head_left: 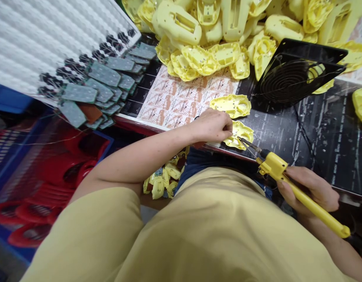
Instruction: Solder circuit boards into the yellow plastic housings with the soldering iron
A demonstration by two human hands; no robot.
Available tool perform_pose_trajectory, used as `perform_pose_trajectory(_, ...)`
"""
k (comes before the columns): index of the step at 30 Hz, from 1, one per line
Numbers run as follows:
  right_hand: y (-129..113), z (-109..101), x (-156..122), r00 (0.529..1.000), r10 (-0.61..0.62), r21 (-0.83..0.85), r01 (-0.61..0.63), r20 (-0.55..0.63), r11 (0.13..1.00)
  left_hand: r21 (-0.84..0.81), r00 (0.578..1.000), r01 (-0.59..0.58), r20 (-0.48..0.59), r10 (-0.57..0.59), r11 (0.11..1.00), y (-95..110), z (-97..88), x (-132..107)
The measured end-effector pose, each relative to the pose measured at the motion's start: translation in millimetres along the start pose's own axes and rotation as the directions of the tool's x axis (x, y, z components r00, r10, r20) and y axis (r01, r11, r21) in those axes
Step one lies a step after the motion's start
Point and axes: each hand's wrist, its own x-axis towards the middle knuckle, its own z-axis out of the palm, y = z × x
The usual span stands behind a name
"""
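My right hand (312, 190) is wrapped round the yellow handle of a soldering iron (276, 166). The iron's thin tip reaches into a yellow plastic shell half (242, 133) at the table's front edge. My left hand (214, 124) is closed, its curled fingers at the left side of that same shell. What the fingertips pinch is hidden beneath them. Just behind lies a second shell half (232, 105), its inside facing up.
A black fan (292, 78) stands right of the shells, its cable trailing over the black table top (324, 133). Yellow shells (198, 58) are heaped at the back. Green circuit boards (104, 74) with wires are stacked left. Red parts (51, 172) fill a blue crate below.
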Motion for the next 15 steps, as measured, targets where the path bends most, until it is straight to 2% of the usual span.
perform_pose_trajectory(3,2,2,4,0.997,-0.052,0.022,0.051,0.057,0.998,-0.007,1.000,0.020,0.005,-0.020,1.000,1,-0.7,1)
perform_pose_trajectory(8,5,6,6,0.993,-0.064,-0.034,0.067,0.097,0.997,-0.030,0.999,0.036,0.015,-0.035,0.999,3,-1.7,0)
perform_pose_trajectory(10,6,6,5,0.987,-0.062,-0.045,0.070,0.150,0.997,-0.027,0.999,0.048,0.018,-0.048,0.998,4,-1.9,0)
perform_pose_trajectory(13,7,0,4,0.966,-0.061,-0.053,0.077,0.252,0.996,-0.029,0.998,0.059,0.003,-0.059,0.998,6,-2.0,-1)
perform_pose_trajectory(15,9,-8,2,0.958,-0.022,-0.054,0.039,0.285,0.998,-0.032,0.998,0.065,0.005,-0.065,0.997,6,-2.1,-1)
